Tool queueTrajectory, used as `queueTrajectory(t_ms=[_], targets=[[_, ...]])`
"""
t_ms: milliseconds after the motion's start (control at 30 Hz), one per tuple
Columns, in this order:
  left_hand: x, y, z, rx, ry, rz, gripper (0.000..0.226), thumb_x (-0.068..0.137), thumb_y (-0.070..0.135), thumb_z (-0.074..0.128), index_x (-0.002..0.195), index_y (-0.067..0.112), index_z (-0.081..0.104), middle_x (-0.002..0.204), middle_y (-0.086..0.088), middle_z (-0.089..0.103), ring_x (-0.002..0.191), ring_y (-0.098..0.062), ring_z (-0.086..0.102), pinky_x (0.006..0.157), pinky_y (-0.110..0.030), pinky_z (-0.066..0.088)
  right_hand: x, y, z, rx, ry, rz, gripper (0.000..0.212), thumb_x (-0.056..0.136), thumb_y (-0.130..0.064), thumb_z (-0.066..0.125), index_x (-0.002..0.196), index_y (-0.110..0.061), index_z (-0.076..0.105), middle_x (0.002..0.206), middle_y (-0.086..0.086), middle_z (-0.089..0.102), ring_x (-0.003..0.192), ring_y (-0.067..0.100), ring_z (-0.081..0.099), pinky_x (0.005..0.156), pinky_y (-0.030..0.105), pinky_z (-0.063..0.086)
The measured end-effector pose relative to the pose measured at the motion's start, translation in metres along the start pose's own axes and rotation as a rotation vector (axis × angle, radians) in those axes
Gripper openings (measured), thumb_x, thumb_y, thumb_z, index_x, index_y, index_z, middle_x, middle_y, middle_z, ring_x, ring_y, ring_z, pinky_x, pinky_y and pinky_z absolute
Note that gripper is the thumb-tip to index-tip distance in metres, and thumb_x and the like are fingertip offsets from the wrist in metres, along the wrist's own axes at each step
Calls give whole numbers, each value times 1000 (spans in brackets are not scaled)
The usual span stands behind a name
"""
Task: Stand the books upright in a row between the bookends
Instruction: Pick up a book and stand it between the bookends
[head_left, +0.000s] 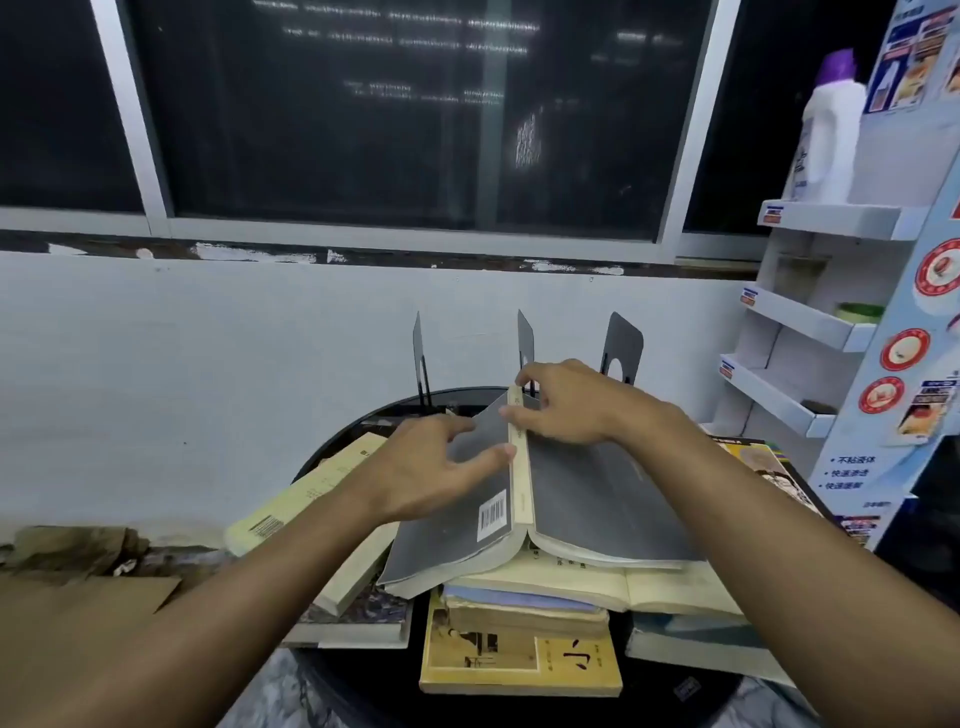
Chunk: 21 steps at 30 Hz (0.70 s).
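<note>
Grey book (587, 499) is lying open, covers upward, on the pile of books (524, 667) just before the bookends (621, 343). Right hand (571, 405) is pinching the spine's far end; left hand (431, 467) is resting spread on the left cover. Advisable: closing both covers together before lifting, so pages are not creasing.

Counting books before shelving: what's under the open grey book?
Stacked beneath: a cream book, a bluish book, then a yellow-covered book. Whatever lies further back under it is covered.

The open grey book (597, 493) covers much of the stacked books (519, 613) beneath.
</note>
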<state>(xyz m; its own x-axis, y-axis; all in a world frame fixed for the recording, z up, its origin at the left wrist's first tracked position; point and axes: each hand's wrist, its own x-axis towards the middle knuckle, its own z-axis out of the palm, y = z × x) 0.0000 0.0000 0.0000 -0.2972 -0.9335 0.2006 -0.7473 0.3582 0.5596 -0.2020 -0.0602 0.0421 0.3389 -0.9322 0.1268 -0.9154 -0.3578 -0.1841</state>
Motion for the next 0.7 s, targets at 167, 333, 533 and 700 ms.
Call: queueTrajectory(t_ms=[167,333,533,700], targets=[[6,-5,7,-12,-54,-4,78,89,71,51,145,17,51,149,2,53,136,-16,49,103,-26,38,17,-8,0,-26,-99,75,51,92,-57,57,126,-19,54,110,3,57,97,22,57,79,36,47],[5,-4,12,-49,-55,-28,59,89,68,53,121,21,67,121,0,70,114,-18,63,100,-39,49,29,-14,5,-53,-94,124,42,89,-47,61,113,-13,57,110,6,62,96,24,59,76,35,47],[2,-4,13,-84,-48,-26,71,75,83,43,109,26,69,98,7,72,94,-11,67,88,-45,54,28,-21,3,24,26,134,28,85,-34,67,93,-9,61,93,8,65,84,24,62,63,32,47],[-2,1,10,-112,14,-29,62,77,81,49,101,25,63,92,6,69,85,-11,66,81,-45,55,16,-37,-12,133,176,104,26,85,-29,69,96,-4,68,93,10,69,86,25,66,73,37,56]])
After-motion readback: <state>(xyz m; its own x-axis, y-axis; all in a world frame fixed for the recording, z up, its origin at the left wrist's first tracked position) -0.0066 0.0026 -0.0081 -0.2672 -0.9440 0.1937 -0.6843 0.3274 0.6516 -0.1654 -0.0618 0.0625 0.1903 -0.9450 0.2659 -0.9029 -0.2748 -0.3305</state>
